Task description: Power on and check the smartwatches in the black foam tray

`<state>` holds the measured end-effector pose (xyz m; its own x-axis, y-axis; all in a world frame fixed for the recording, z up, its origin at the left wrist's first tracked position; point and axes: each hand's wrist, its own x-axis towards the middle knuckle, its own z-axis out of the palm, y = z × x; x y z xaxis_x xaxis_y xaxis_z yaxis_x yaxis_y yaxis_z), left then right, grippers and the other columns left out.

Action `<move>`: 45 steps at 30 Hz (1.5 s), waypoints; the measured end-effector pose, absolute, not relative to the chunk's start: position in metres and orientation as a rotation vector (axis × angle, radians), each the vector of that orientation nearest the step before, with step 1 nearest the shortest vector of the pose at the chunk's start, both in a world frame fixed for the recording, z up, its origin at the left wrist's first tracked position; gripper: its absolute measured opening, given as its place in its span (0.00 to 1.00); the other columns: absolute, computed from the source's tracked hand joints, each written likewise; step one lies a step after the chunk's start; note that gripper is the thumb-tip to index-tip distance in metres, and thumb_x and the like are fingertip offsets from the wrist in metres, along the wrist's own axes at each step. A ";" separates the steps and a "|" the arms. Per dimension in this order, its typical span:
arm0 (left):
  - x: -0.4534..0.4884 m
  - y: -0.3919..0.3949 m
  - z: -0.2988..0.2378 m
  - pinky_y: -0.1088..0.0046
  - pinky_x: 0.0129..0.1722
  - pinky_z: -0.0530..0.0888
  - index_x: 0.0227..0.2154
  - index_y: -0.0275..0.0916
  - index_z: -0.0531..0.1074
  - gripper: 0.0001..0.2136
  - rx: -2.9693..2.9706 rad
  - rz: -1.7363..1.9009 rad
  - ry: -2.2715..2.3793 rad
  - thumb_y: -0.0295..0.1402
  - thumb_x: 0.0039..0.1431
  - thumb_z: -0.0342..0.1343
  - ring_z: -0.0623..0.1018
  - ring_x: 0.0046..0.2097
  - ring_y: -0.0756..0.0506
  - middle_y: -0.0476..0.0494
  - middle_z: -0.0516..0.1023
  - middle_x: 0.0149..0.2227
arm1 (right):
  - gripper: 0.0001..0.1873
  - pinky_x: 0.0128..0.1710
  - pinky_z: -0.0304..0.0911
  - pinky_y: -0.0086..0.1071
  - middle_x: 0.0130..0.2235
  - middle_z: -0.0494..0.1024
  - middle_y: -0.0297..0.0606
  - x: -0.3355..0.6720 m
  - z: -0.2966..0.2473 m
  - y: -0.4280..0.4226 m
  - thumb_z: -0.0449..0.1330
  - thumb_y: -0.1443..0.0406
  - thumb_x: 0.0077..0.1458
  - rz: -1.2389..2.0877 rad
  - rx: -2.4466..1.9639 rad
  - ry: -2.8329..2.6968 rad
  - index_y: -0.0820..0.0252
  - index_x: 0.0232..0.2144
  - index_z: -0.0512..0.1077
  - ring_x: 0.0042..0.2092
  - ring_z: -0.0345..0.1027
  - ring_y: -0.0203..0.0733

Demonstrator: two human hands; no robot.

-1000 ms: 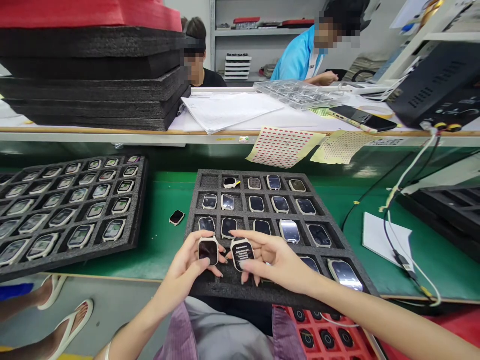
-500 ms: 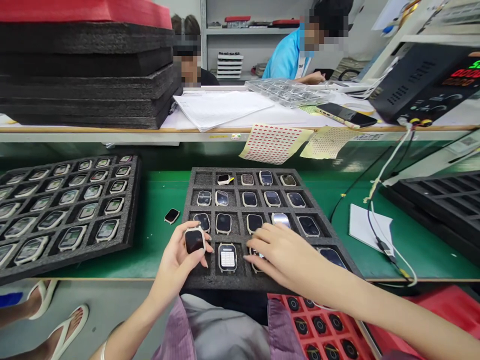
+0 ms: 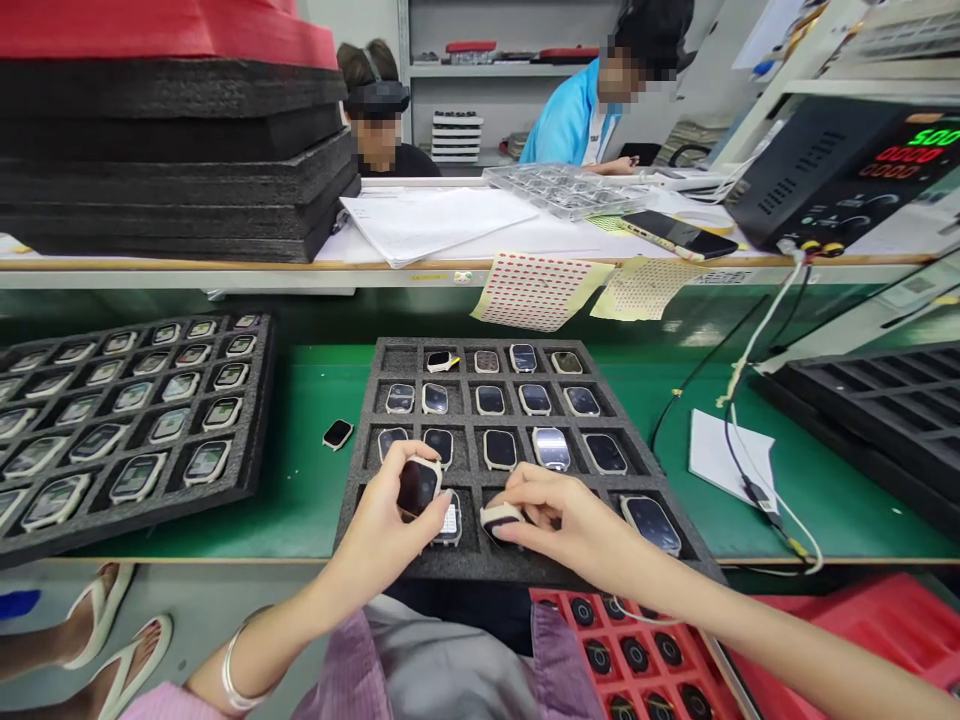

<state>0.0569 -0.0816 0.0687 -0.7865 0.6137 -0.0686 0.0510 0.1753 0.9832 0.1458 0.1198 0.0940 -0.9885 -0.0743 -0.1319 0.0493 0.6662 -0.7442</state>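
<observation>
Head view: a foam tray [image 3: 259, 400] of watches [image 3: 138, 478] at left; a loose watch [image 3: 337, 434] on the green bench [image 3: 300, 510]; the left hand [image 3: 386, 525] pinching a dark-screened watch [image 3: 418, 487] over the middle tray [image 3: 487, 565]; the right hand [image 3: 559, 515] pinching an edge-on watch [image 3: 501, 516] at its front row.

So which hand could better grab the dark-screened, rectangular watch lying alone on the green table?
Probably the left hand: it's nearer that lone watch. But its grip holds a pale-framed watch, so might need freeing first. The right hand, holding another watch, sits farther across the black foam tray.
</observation>
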 end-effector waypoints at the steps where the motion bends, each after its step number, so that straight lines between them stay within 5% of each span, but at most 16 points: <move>1: 0.056 -0.080 0.070 0.80 0.20 0.64 0.43 0.43 0.61 0.13 0.653 1.632 2.044 0.31 0.55 0.54 0.63 0.22 0.54 0.56 0.63 0.28 | 0.09 0.34 0.62 0.29 0.35 0.69 0.36 0.142 0.099 0.122 0.59 0.60 0.58 -1.337 -0.094 2.670 0.60 0.37 0.74 0.34 0.66 0.37; 4: 0.054 -0.077 0.072 0.79 0.27 0.64 0.39 0.43 0.62 0.11 0.744 1.574 2.160 0.26 0.53 0.52 0.64 0.27 0.53 0.55 0.63 0.29 | 0.11 0.38 0.66 0.31 0.42 0.71 0.40 0.129 0.110 0.127 0.56 0.59 0.61 -1.732 -0.149 2.458 0.61 0.40 0.70 0.41 0.69 0.40; 9: 0.051 -0.075 0.067 0.77 0.26 0.61 0.42 0.42 0.61 0.12 0.729 1.572 2.142 0.27 0.55 0.52 0.62 0.25 0.52 0.55 0.64 0.29 | 0.19 0.18 0.63 0.24 0.40 0.75 0.44 0.108 0.102 0.131 0.55 0.58 0.61 -2.123 -0.066 1.894 0.60 0.51 0.60 0.26 0.72 0.37; 12: 0.050 -0.076 0.063 0.78 0.24 0.62 0.45 0.43 0.62 0.13 0.672 1.616 2.066 0.30 0.57 0.53 0.64 0.26 0.52 0.54 0.65 0.29 | 0.27 0.25 0.69 0.27 0.45 0.74 0.47 0.106 0.090 0.132 0.59 0.60 0.59 -2.206 -0.091 1.688 0.59 0.57 0.57 0.34 0.75 0.41; 19: 0.047 -0.081 0.056 0.76 0.30 0.67 0.50 0.42 0.62 0.18 0.609 1.623 1.961 0.30 0.56 0.53 0.71 0.35 0.47 0.47 0.71 0.38 | 0.23 0.25 0.68 0.26 0.43 0.73 0.45 0.109 0.078 0.132 0.60 0.63 0.59 -2.262 -0.108 1.656 0.59 0.56 0.62 0.32 0.74 0.38; 25: 0.049 -0.084 0.058 0.74 0.39 0.67 0.44 0.41 0.66 0.13 0.640 1.592 1.958 0.26 0.54 0.52 0.71 0.39 0.47 0.49 0.72 0.37 | 0.22 0.24 0.69 0.27 0.41 0.74 0.43 0.113 0.078 0.129 0.63 0.62 0.56 -2.296 -0.098 1.639 0.62 0.52 0.67 0.26 0.72 0.34; 36: 0.051 -0.084 0.071 0.78 0.21 0.63 0.45 0.40 0.67 0.15 0.583 1.608 1.873 0.31 0.54 0.54 0.66 0.23 0.52 0.51 0.70 0.29 | 0.25 0.22 0.69 0.26 0.39 0.75 0.43 0.118 0.075 0.127 0.63 0.62 0.56 -2.288 -0.084 1.608 0.63 0.54 0.66 0.24 0.72 0.33; 45: 0.050 -0.086 0.068 0.73 0.39 0.68 0.46 0.40 0.66 0.15 0.651 1.604 1.975 0.27 0.55 0.52 0.71 0.37 0.47 0.49 0.71 0.34 | 0.28 0.23 0.69 0.26 0.39 0.75 0.42 0.120 0.076 0.127 0.63 0.61 0.55 -2.262 -0.062 1.646 0.63 0.56 0.65 0.24 0.73 0.34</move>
<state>0.0502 -0.0857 0.0678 -0.7553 0.6495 -0.0878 0.0473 0.1876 0.9811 0.1203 0.1273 0.0763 -0.9407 -0.2974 -0.1632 0.2468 -0.2697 -0.9308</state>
